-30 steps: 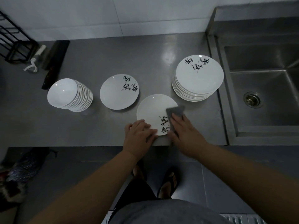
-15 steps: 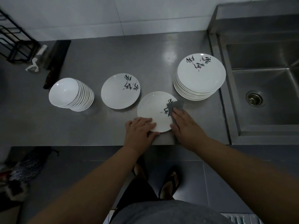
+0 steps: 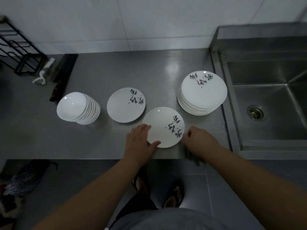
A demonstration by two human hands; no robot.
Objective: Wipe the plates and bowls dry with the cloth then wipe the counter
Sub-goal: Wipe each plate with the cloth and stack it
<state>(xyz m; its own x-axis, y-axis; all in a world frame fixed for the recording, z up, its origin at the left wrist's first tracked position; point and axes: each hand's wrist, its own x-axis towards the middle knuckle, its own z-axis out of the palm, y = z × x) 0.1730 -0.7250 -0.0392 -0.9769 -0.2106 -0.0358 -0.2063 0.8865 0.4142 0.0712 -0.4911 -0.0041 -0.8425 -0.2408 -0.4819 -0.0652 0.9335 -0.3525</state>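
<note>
- The plate (image 3: 163, 127) lay flat on the counter (image 3: 103, 72), near the front edge, between the two hands.
- The left hand (image 3: 138, 141) rested on the plate's near-left rim. Its fingers lay over the left edge and its thumb reached along the near edge, so the hand was steadying the plate rather than lifting it.
- The right hand (image 3: 198, 141) sat just beside the plate's right rim, at the side where the black pattern was printed. Its fingers were curled inward.
- The cloth (image 3: 193, 157) showed only as a dark fold hanging below the right hand over the counter edge. The curled fingers appeared to be gripping it, but the grip itself was hidden.
- Key relation: the plate lay directly left of the right hand's fingers, and the cloth trailed toward the near side, off the plate. Judged from this, either a return stroke leftward across the plate or a shift of the plate was next.
- The stack (image 3: 203, 95) of patterned plates stood to the far right, beside the sink (image 3: 269, 103). The right hand was the nearer one to it.
- A single plate (image 3: 126, 105) lay to the far left of the worked plate, with the bowls (image 3: 78, 107) further left. The left hand was nearer both.
</note>
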